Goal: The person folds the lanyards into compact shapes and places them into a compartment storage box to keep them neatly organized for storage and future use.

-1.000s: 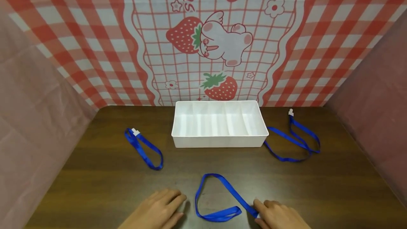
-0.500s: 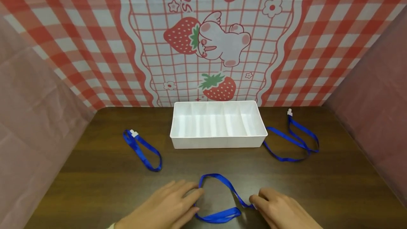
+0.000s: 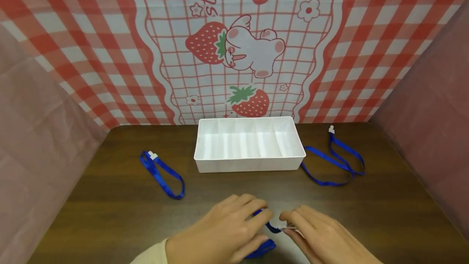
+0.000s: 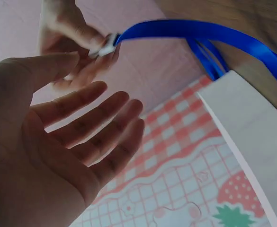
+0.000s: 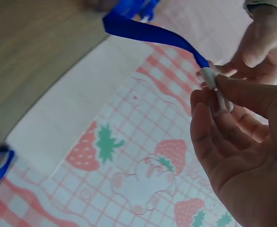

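My right hand [image 3: 318, 231] pinches the white plastic clip [image 5: 218, 93] of a blue lanyard [image 4: 176, 29] between thumb and fingers, near the table's front. From the clip the strap arches away, and the rest of it lies partly hidden under my left hand [image 3: 229, 229] in the head view. That left hand hovers palm-down over the strap, its fingers relaxed and spread. In the left wrist view its palm shows nothing held, and its fingertips are close to my right hand.
A white divided box [image 3: 249, 165] stands at the back of the wooden table [image 3: 110, 215], against the strawberry-print cloth [image 3: 304, 60]. One blue lanyard [image 3: 152, 155] lies to its left, and another looped lanyard [image 3: 324, 183] lies to its right.
My right hand has lifted the lanyard's clip and shifted slightly left and away from me. My left hand has moved right, over the strap and close to the right hand.
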Tool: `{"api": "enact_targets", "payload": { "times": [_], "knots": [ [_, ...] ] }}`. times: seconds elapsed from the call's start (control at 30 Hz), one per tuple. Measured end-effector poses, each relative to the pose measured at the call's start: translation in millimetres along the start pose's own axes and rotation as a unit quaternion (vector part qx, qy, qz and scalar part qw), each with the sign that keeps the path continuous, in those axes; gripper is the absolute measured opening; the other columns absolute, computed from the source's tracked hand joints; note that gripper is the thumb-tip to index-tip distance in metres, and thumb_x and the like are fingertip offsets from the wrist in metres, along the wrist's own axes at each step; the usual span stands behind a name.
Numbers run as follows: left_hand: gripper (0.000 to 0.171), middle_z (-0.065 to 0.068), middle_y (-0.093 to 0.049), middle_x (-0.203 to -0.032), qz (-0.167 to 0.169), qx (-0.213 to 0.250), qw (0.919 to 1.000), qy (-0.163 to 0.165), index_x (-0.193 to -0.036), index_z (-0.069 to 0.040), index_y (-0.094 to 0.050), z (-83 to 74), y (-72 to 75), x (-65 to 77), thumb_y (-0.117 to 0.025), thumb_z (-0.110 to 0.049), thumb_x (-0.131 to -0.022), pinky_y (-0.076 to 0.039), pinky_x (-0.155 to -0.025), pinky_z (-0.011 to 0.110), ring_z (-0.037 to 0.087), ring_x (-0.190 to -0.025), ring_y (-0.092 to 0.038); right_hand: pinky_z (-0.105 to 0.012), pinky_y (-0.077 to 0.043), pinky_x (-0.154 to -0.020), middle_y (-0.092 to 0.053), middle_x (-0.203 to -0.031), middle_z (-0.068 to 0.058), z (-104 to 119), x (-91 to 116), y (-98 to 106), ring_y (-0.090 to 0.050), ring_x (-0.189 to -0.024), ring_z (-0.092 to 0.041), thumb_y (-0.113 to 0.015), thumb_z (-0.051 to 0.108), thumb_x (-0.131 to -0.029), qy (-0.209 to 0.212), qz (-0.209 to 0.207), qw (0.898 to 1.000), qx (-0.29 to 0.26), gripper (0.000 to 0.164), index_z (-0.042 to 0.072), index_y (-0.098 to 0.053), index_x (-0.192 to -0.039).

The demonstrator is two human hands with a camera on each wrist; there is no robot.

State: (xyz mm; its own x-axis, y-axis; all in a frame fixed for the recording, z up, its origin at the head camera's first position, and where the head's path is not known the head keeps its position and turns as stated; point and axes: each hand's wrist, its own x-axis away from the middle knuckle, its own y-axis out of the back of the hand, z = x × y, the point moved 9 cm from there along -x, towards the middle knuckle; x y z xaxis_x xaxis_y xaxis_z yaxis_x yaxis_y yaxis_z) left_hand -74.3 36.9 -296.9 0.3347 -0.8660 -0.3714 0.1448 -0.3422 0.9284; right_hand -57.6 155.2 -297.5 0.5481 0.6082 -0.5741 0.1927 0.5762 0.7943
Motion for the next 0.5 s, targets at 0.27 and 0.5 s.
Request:
{"api": "enact_targets", "payload": {
  "times": [0.27, 0.5],
  "knots": [
    [0.020, -0.008, -0.061, -0.089, -0.082, 0.025, 0.9963, 0.009, -0.111, -0.010, -0.067, -1.7, 26.1, -9.3, -0.065, -0.023, -0.096, -0.034, -0.064, 0.014, 0.004, -0.075, -0.043, -0.011, -0.047, -0.076, -0.062, -0.104, 0.011, 14.8, -46.2, 30.5, -0.059, -0.088, -0.001, -0.056, 0.030, -0.103, -0.001, -0.032, 0.994, -0.105, 0.025, 0.010, -0.061, -0.118],
    [0.015, -0.007, -0.059, -0.081, -0.193, 0.106, 0.9749, 0.033, -0.108, -0.006, -0.069, 9.6, 72.1, -17.7, -0.063, -0.007, -0.095, -0.035, -0.062, 0.005, 0.000, -0.070, -0.045, -0.017, -0.048, -0.074, -0.064, -0.098, -0.004, 16.4, -75.9, 62.2, -0.058, -0.084, -0.008, -0.070, 0.020, -0.095, -0.009, -0.145, 0.976, -0.161, 0.037, -0.008, -0.058, -0.117]
  ]
}}
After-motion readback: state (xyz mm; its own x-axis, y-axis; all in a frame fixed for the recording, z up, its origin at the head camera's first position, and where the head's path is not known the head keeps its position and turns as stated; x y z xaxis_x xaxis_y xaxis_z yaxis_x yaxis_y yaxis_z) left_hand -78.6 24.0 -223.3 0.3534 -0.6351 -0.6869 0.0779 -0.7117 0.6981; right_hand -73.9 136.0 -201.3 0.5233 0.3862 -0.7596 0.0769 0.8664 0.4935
